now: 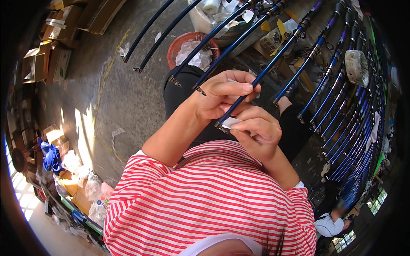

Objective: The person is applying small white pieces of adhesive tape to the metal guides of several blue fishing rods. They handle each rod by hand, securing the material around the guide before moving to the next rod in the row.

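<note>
A dark blue fishing rod slants down toward me, its metal-fitted end just above my lap. My left hand is closed round the rod a little above that end, thumb and fingertips pinching the shaft. A bit of something white shows behind its fingers, too hidden to name. Close below, my right hand pinches a small white piece of paper or cloth between thumb and forefinger. This white piece lies against the rod's end. The other fingers of the right hand are curled in.
More blue rods hang side by side to the left, and a long row runs away on the right. A red basket with white scraps stands beyond my knee. Cardboard boxes line the far left. Another person sits at the lower right.
</note>
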`<state>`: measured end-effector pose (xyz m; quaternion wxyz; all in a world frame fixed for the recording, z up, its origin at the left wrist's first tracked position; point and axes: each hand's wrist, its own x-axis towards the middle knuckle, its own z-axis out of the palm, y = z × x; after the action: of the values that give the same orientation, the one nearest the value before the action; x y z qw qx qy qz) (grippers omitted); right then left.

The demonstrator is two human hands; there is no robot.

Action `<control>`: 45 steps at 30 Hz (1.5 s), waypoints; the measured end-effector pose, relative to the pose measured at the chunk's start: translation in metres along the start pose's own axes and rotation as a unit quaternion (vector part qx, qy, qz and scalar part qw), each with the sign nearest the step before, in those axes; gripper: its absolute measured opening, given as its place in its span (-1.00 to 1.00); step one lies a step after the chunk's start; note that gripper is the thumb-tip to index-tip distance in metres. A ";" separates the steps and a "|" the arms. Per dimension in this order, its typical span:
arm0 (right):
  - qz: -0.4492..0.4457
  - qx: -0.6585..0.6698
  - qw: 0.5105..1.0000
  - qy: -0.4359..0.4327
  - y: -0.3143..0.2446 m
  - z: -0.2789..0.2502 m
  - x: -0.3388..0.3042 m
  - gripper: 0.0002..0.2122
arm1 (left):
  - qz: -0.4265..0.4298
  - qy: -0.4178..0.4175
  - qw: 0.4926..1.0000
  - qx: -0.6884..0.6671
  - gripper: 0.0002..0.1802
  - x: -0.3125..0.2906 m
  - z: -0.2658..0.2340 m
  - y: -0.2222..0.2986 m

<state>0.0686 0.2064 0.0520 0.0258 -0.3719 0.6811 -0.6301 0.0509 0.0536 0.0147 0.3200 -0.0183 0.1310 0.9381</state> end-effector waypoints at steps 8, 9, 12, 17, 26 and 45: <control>-0.003 0.004 1.000 -0.002 0.000 0.001 0.001 -0.83 | 0.000 0.017 0.999 0.037 -0.73 0.000 0.003 0.001; -0.003 0.003 1.000 -0.002 0.000 0.001 0.001 -0.83 | -0.004 0.023 0.998 0.050 -0.74 0.000 0.004 0.002; -0.004 -0.006 1.000 -0.002 0.000 0.000 0.000 -0.83 | -0.008 0.037 0.996 0.081 -0.75 -0.001 0.007 0.004; -0.008 -0.008 1.000 0.002 0.000 0.000 0.000 -0.83 | -0.002 0.033 0.995 0.099 -0.74 0.000 0.002 0.002; -0.004 -0.026 1.000 0.002 0.000 -0.001 -0.001 -0.83 | -0.004 0.029 0.991 0.131 -0.71 0.001 0.007 0.004; 0.005 -0.010 1.000 0.007 -0.002 -0.001 0.002 -0.86 | -0.016 0.020 0.985 0.173 -0.47 0.007 0.016 0.008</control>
<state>0.0672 0.2060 0.0550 0.0206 -0.3644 0.6897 -0.6254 0.0414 0.0556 0.0313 0.3309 0.0161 0.2977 0.8953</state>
